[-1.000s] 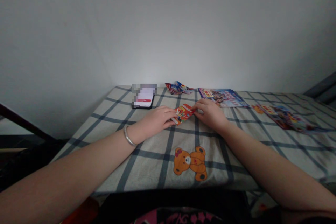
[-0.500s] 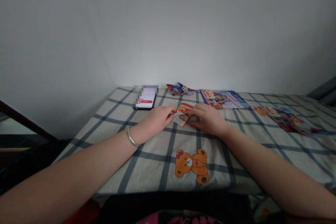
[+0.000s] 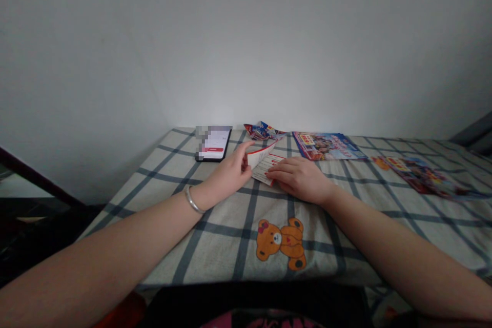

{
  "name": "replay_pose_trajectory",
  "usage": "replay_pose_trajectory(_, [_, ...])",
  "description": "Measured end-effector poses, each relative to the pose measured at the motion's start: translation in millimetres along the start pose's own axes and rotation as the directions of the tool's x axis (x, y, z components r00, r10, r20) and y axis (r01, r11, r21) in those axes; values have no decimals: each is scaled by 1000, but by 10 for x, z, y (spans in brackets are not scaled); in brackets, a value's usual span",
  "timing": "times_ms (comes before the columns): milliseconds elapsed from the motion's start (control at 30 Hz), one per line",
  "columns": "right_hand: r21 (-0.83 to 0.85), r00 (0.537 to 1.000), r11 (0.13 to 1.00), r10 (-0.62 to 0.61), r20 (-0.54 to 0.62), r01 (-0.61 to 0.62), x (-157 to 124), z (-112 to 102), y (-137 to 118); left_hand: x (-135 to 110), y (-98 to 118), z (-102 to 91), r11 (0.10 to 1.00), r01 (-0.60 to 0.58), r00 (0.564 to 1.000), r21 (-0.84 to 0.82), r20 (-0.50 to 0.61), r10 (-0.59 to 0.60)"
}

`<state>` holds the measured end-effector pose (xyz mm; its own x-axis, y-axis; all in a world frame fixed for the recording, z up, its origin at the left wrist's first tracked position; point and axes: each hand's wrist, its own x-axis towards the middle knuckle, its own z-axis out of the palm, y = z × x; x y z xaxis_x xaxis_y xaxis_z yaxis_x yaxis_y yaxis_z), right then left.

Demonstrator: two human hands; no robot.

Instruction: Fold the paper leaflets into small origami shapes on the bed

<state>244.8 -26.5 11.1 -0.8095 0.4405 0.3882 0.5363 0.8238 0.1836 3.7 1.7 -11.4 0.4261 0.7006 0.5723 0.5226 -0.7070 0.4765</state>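
A small folded leaflet (image 3: 263, 160), red outside and white with print inside, lies on the checked bedsheet (image 3: 215, 225). My left hand (image 3: 226, 177), with a silver bangle at the wrist, pinches the leaflet's upper flap and holds it lifted. My right hand (image 3: 298, 178) lies flat with fingers stretched, pressing the lower flap onto the sheet.
A phone (image 3: 213, 144) with a lit screen lies beyond my left hand. A crumpled wrapper (image 3: 263, 130) and two colourful booklets (image 3: 326, 145) (image 3: 421, 173) lie near the white wall. An orange bear (image 3: 281, 242) is printed on the sheet near me.
The leaflet lay closed and red side up; my left hand has lifted its upper flap open, showing the white inside. My right hand has slid down onto the lower flap.
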Motion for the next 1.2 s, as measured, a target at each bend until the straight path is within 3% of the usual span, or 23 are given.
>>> replay_pose_trajectory(233, [130, 1000, 991, 9, 0, -9, 14, -29, -24, 22, -29, -14, 996, -85, 996, 41, 42, 83])
replay_pose_trajectory(467, [99, 999, 995, -7, -51, 12, 24, -16, -9, 29, -25, -12, 1000, -19, 999, -9, 46, 19])
replay_pose_trajectory(600, [141, 999, 990, -2, 36, -3, 5, -14, -14, 14, -31, -16, 999, -42, 998, 1, 56, 42])
replay_pose_trajectory(767, [226, 991, 971, 45, 122, -72, -19, -58, -15, -22, -47, -20, 982, -115, 993, 150, 13, 115])
replay_pose_trajectory(867, [231, 991, 970, 43, 130, -72, -21, -90, -19, -30, -9, -60, 951, -176, 984, 254, 43, 171])
replay_pose_trajectory(1000, [225, 994, 972, 40, 101, -62, -31, -97, -7, -18, 44, -120, 882, -338, 940, 328, 160, 300])
replay_pose_trajectory(1200, [286, 991, 955, 50, 123, -84, -51, -128, 28, 19, 51, -141, 807, -539, 829, 240, 321, 458])
